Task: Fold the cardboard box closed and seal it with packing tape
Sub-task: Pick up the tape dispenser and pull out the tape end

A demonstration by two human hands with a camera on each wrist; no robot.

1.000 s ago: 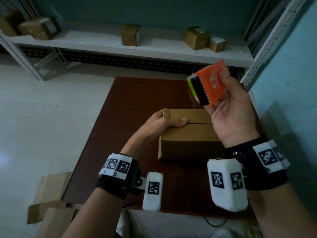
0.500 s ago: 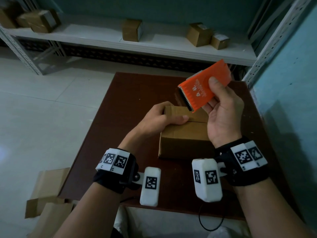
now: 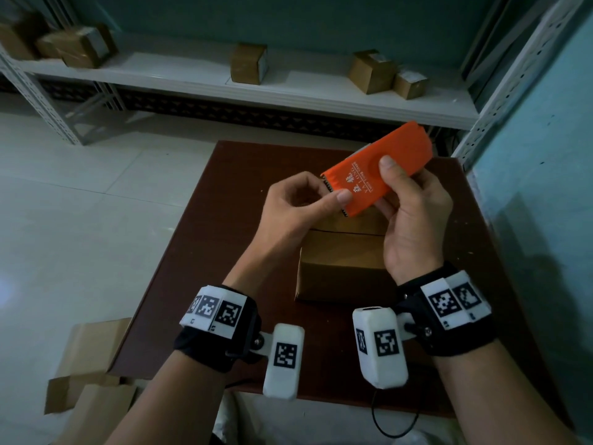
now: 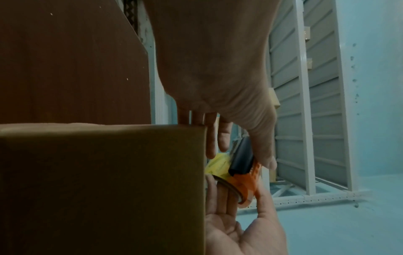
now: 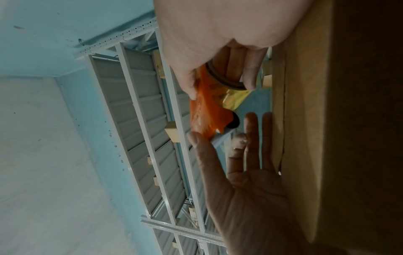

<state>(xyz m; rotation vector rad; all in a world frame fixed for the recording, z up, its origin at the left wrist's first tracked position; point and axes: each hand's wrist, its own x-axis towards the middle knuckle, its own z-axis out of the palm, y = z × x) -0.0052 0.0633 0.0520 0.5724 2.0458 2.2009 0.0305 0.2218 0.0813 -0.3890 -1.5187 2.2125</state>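
A closed cardboard box (image 3: 340, 261) sits on the brown table (image 3: 224, 226), its top flaps meeting in a seam. Above it my right hand (image 3: 396, 187) grips an orange tape dispenser (image 3: 375, 170), thumb on its flat top and fingers underneath. My left hand (image 3: 322, 195) has come up to the dispenser's toothed end, where its thumb and index finger pinch. In the left wrist view the dispenser (image 4: 246, 176) shows a black roller and yellowish tape beside the box (image 4: 104, 181). In the right wrist view the dispenser (image 5: 207, 113) lies between both hands. Neither hand touches the box.
A white shelf (image 3: 288, 88) behind the table carries several small cardboard boxes. Flat cardboard pieces (image 3: 93, 351) lie on the floor at the lower left. A metal rack upright (image 3: 516, 75) and a teal wall stand close on the right.
My left hand has lifted off the box top and gone up to the dispenser's toothed end. My right hand has brought the dispenser down and left, over the box.
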